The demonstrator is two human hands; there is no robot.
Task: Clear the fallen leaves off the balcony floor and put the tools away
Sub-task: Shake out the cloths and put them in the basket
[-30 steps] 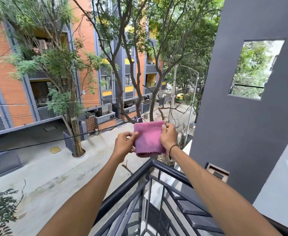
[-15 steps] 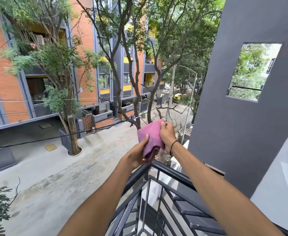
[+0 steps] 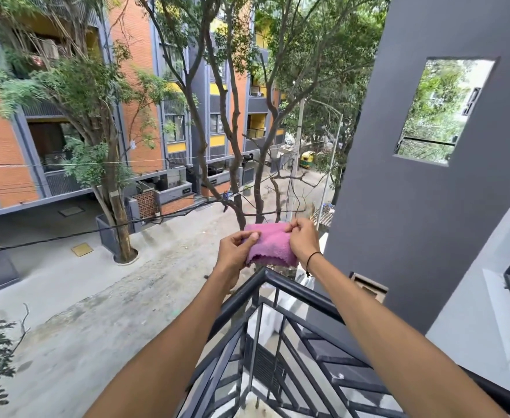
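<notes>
A pink cloth [image 3: 273, 244] hangs in the air just beyond the corner of the black balcony railing [image 3: 300, 289], out over the street. My left hand [image 3: 237, 250] pinches its left edge with thumb and fingers. My right hand [image 3: 303, 239], a black band on the wrist, pinches the upper right corner. The cloth is folded or bunched, its lower edge drooping just above the rail corner. Neither leaves nor the balcony floor are in view.
The railing's slanted black bars [image 3: 266, 357] meet at a corner below my arms. A dark grey wall [image 3: 398, 191] with a window opening rises to the right. Beyond the rail lie a street far below, trees [image 3: 238, 164] and an orange brick building [image 3: 145, 86].
The cloth went from spread flat between both hands, to bunched with the left hand under it, to held again at both edges and lower, close above the rail corner.
</notes>
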